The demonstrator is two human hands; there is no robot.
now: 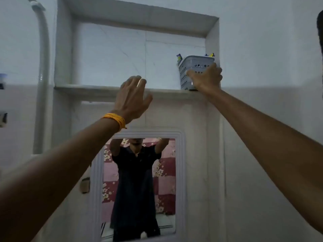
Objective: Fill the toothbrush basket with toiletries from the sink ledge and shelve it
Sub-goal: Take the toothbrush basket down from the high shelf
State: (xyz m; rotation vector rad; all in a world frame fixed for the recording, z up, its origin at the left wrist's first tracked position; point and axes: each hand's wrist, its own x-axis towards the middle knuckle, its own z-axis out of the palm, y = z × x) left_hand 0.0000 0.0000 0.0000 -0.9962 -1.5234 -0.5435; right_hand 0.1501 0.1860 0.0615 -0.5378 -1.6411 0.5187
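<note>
Grey perforated basket, orange wristband, pink-and-maroon floral checked cloth in the white-framed mirror.

This is a home bathroom. Pale marble-look tiles cover the walls, and a recessed niche with a stone ledge is set high in the far wall. Below it hangs a small mirror in a white moulded frame, reflecting a pink floral, checked cloth behind the person. At the left a white pipe runs up the wall. On the right of the ledge stands a grey perforated basket holding toiletries.
</note>
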